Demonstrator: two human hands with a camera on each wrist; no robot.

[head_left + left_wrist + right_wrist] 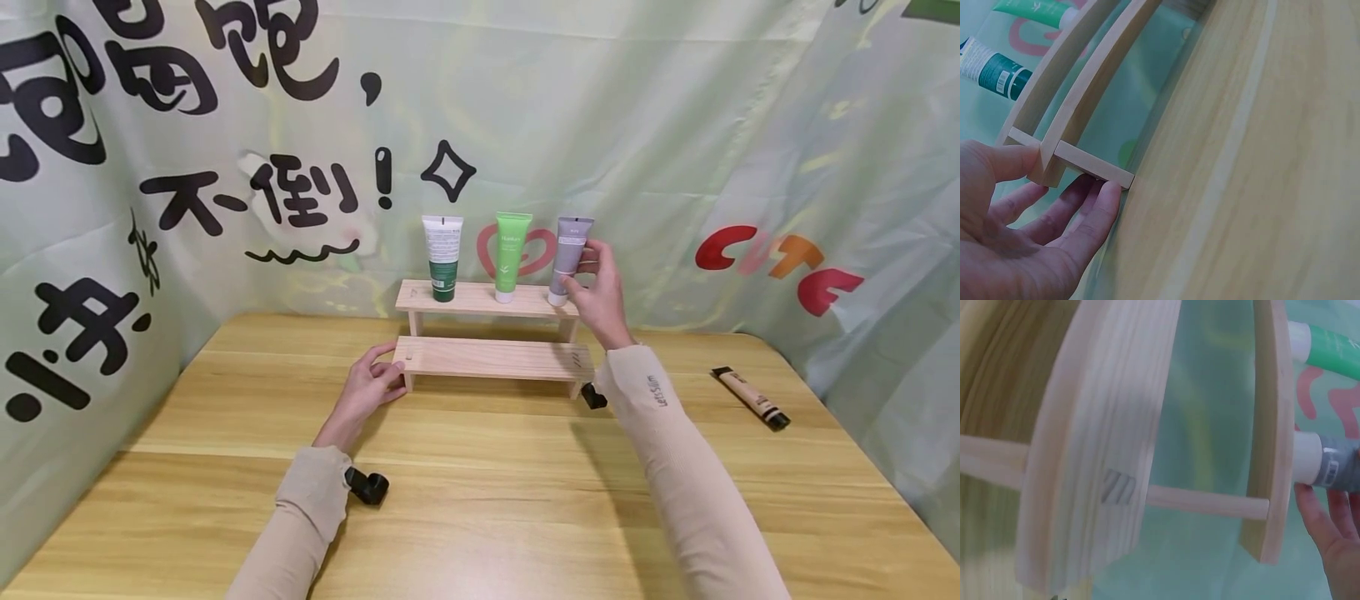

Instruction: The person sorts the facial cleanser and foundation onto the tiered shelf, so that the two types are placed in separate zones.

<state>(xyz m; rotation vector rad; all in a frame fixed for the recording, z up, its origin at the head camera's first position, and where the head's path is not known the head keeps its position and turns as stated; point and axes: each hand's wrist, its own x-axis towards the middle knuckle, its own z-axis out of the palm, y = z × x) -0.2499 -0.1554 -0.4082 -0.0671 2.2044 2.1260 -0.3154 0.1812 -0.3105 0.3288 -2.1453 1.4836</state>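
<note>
A two-step wooden rack [491, 358] stands on the table. On its upper step a white and dark green tube [443, 258], a light green tube [512, 257] and a grey-purple tube [570, 257] stand upright on their caps, the last tilted slightly. My right hand [600, 292] holds the grey-purple tube between thumb and fingers; in the right wrist view its white cap [1307, 457] is at the step's edge. My left hand [367, 387] grips the left end of the lower step, thumb and fingers around its end in the left wrist view.
A beige tube with black ends [750, 398] lies on the right part of the wooden table [480, 500]. Behind the table hangs a pale green printed cloth [600, 108], which also runs along both sides. The lower step carries no tubes.
</note>
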